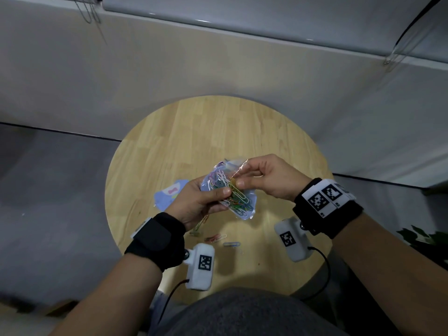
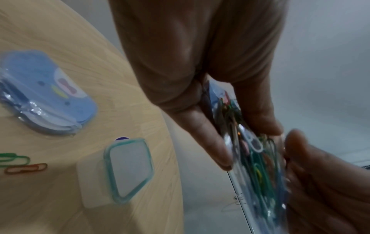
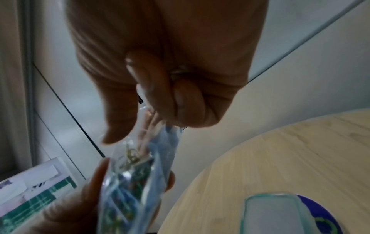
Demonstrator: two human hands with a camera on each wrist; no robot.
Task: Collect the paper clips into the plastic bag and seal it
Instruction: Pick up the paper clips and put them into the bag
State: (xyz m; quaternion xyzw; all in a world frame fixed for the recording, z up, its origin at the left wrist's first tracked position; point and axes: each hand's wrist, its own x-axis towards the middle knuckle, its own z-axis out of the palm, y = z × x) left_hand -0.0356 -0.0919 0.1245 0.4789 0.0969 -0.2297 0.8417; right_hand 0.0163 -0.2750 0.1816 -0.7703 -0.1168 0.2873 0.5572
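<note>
A clear plastic bag (image 1: 238, 202) stuffed with coloured paper clips is held up over the round wooden table (image 1: 218, 132). My left hand (image 1: 218, 193) grips the bag's lower part, thumb on the front and fingers behind; the left wrist view shows the bag (image 2: 258, 166) between them. My right hand (image 1: 238, 181) pinches a yellowish paper clip (image 1: 233, 183) at the bag's mouth; whether it also grips plastic is unclear. In the right wrist view that hand (image 3: 148, 110) is over the bag (image 3: 130, 182). Loose clips (image 1: 218, 237) lie on the table beneath my hands.
A blue printed packet (image 1: 169, 192) lies left of my left hand, also in the left wrist view (image 2: 46, 95) with a green clip (image 2: 16, 158) and a red clip (image 2: 26, 168) nearby. A white block with a teal-rimmed face (image 2: 128, 171) is close by. A plant (image 1: 424, 236) stands right.
</note>
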